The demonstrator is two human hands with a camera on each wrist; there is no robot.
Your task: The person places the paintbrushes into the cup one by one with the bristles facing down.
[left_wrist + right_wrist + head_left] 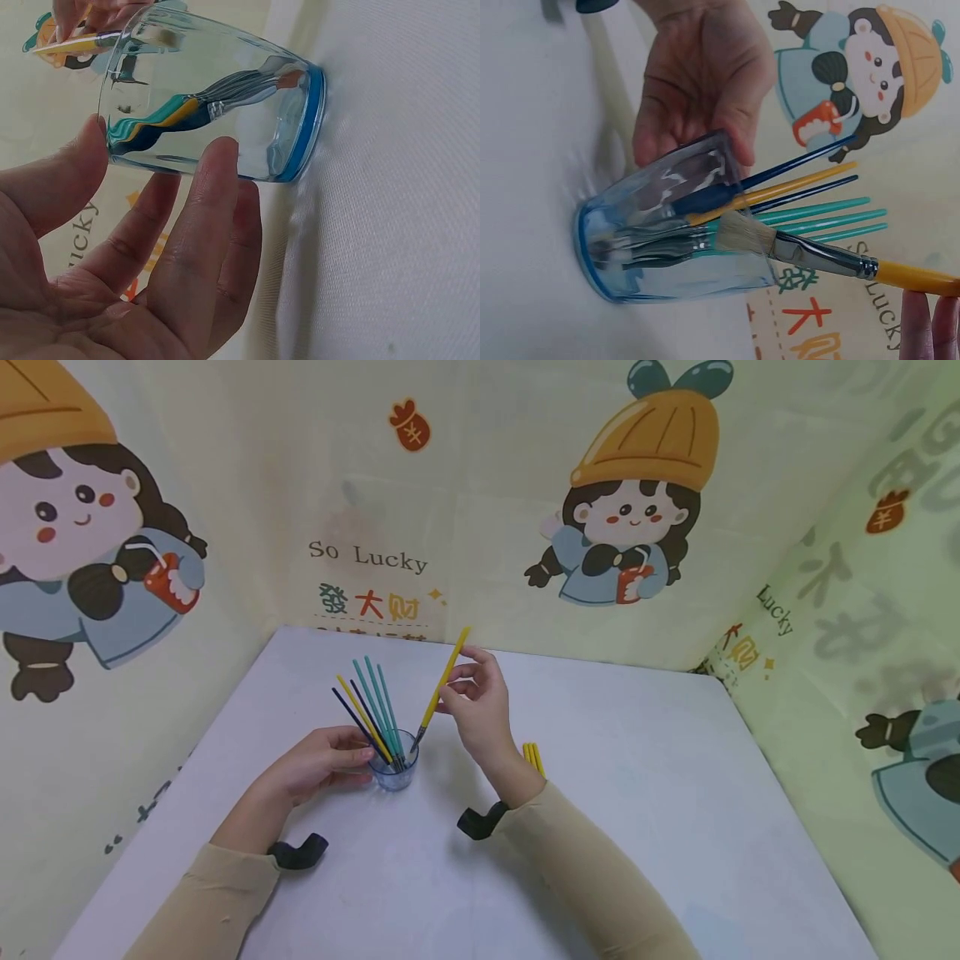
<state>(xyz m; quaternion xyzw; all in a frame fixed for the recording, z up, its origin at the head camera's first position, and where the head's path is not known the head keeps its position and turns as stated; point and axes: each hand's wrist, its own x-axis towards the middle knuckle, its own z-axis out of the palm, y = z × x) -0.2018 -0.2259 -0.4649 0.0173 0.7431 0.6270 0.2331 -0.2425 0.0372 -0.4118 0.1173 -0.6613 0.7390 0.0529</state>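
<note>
A clear drinking glass (393,779) with a blue base (313,124) stands upright on the table. My left hand (322,764) holds it from the left, thumb and fingers at its side. Several paintbrushes lean in the glass, bristles down: teal ones (381,697), dark blue ones (347,707) and a yellow one (363,710). To the right, my right hand (480,702) pinches a yellow-handled paintbrush (448,672) by its handle. Its pale bristles (742,234) point down at the glass mouth, at or just inside the rim.
Several yellow sticks or handles (534,757) lie on the white table (637,827), partly hidden behind my right forearm. A printed cloth (487,552) with cartoon figures hangs behind and beside the table. Black straps (300,852) sit at both wrists.
</note>
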